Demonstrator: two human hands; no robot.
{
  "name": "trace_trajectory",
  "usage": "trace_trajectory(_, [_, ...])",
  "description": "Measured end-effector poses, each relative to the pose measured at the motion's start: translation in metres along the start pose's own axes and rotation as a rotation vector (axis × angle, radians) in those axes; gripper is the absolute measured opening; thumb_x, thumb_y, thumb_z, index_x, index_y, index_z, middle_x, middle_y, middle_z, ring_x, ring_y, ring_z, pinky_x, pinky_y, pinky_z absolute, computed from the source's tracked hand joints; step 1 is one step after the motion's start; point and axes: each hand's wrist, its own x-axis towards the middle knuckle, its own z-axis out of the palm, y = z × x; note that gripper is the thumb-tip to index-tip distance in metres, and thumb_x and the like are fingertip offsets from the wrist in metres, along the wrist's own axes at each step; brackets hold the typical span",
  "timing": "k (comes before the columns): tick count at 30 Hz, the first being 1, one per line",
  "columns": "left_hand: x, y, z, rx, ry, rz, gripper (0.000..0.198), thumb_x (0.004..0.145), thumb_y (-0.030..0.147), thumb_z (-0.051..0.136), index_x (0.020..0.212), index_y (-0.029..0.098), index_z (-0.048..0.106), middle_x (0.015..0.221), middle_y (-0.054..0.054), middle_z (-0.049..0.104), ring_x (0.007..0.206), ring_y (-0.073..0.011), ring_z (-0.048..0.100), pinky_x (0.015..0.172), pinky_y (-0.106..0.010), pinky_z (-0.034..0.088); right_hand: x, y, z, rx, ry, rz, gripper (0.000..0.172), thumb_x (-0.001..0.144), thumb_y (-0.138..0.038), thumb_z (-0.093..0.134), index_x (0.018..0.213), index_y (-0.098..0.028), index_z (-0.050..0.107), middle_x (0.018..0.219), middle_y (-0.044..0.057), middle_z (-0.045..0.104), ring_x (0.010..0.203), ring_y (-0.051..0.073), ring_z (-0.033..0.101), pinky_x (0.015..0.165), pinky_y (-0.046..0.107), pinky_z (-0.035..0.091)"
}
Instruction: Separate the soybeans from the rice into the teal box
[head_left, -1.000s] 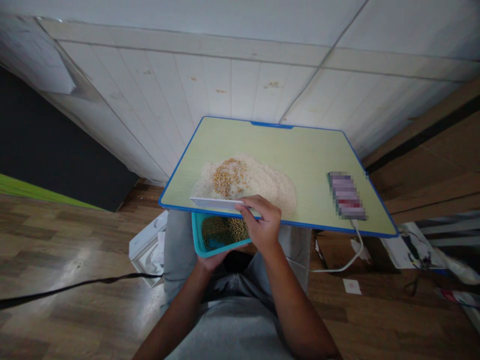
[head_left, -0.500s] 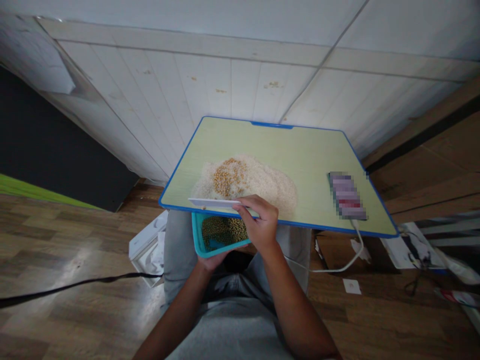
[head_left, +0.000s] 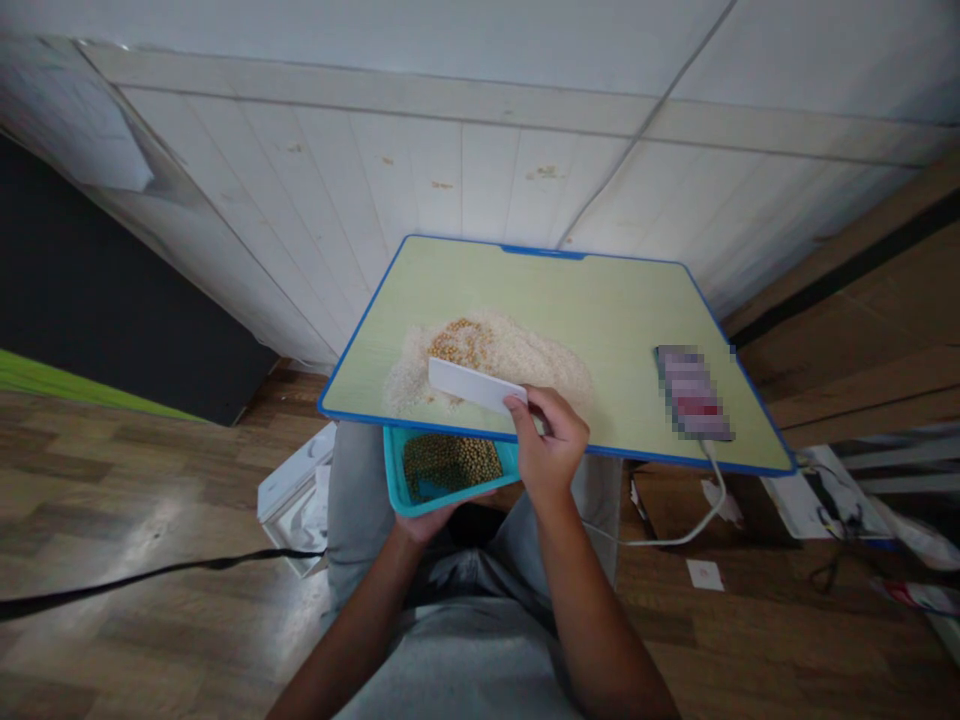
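Observation:
My right hand (head_left: 553, 440) pinches one end of a flat white strip, like a plastic scraper (head_left: 476, 385), held slanting over the near side of a spread heap of white rice-like grains (head_left: 544, 358). Round yellow beans (head_left: 457, 342), which look like soybeans, lie on the heap's left part, partly behind the strip. Under the table's front edge my left hand (head_left: 427, 522) supports a turquoise plastic container (head_left: 395, 478) from below; most of its fingers are hidden. Inside the container are many greenish-yellow beans (head_left: 457, 462).
The small pale-green table (head_left: 615, 300) has a blue rim and stands against a white panelled wall (head_left: 487, 170). A phone (head_left: 694, 392) lies on its right side, with a white cable (head_left: 720, 490) hanging down. An open white box (head_left: 300, 500) sits on the floor at left.
My right hand has moved the scraper away from the front edge, to the right and farther over the heap. Fewer yellow beans show now. The left hand and container stay in place.

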Motion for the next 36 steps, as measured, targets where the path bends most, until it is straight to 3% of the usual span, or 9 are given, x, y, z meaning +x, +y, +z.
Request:
trace_trajectory(4, [-0.002,-0.001,0.004,-0.032,0.045,-0.006,0.065,0.113,0.068,0.039,0.157,0.031,0.071,0.155,-0.011,0.079,0.16,-0.0483,0.057,0.127,-0.087,0.041,0.003,0.002,-0.002,-0.018,-0.004,0.001,0.011,0.099,-0.02,0.078,0.091,-0.023,0.084,0.084,0.003,0.083,0.076,0.019,0.078,0.073,0.032,0.064])
trace_trajectory(12, [0.007,-0.002,-0.008,-0.009,-0.078,-0.007,0.057,0.116,0.057,0.04,0.154,0.029,0.072,0.164,-0.008,0.072,0.166,-0.0482,0.05,0.133,-0.089,0.023,0.001,-0.001,0.002,0.025,-0.131,-0.023,0.012,0.102,-0.021,0.077,0.095,-0.024,0.086,0.088,0.004,0.086,0.08,0.02,0.08,0.076,0.034,0.067])
trace_trajectory(16, [0.005,-0.003,-0.005,0.027,-0.031,0.013,0.057,0.116,0.059,0.039,0.15,0.031,0.076,0.164,-0.007,0.072,0.163,-0.0491,0.054,0.127,-0.092,0.036,0.002,-0.001,0.0,0.036,-0.146,-0.025,0.012,0.101,-0.021,0.077,0.094,-0.024,0.086,0.088,0.004,0.086,0.08,0.02,0.081,0.075,0.035,0.067])
trace_trajectory(20, [0.005,-0.003,-0.003,0.029,-0.025,0.014,0.061,0.117,0.06,0.033,0.145,0.029,0.079,0.165,-0.008,0.071,0.16,-0.0489,0.057,0.124,-0.093,0.038,0.003,-0.001,-0.002,0.014,-0.167,-0.009,0.014,0.101,-0.026,0.077,0.092,-0.025,0.086,0.086,0.005,0.086,0.077,0.02,0.079,0.074,0.036,0.068])
trace_trajectory(26, [0.005,-0.003,-0.001,0.023,0.026,0.019,0.056,0.116,0.058,0.04,0.146,0.03,0.077,0.164,-0.007,0.072,0.16,-0.0434,0.059,0.124,-0.08,0.05,0.002,-0.003,-0.005,0.012,-0.188,0.004,0.015,0.101,-0.028,0.077,0.089,-0.025,0.087,0.085,0.005,0.086,0.075,0.02,0.078,0.073,0.034,0.067])
trace_trajectory(33, [0.008,-0.004,-0.008,0.012,-0.042,-0.013,0.055,0.116,0.059,0.041,0.15,0.032,0.074,0.163,-0.008,0.072,0.158,-0.0472,0.06,0.127,-0.091,0.036,0.002,-0.005,-0.006,0.061,-0.231,-0.013,0.014,0.101,-0.026,0.078,0.091,-0.025,0.088,0.086,0.004,0.087,0.075,0.019,0.078,0.073,0.033,0.067])
trace_trajectory(36, [0.006,-0.003,-0.007,0.001,-0.026,-0.032,0.058,0.114,0.061,0.044,0.153,0.03,0.072,0.16,-0.011,0.074,0.157,-0.048,0.061,0.128,-0.089,0.038,0.001,-0.004,-0.008,0.05,-0.223,0.015,0.014,0.1,-0.028,0.079,0.089,-0.025,0.087,0.083,0.004,0.085,0.074,0.019,0.077,0.072,0.034,0.066])
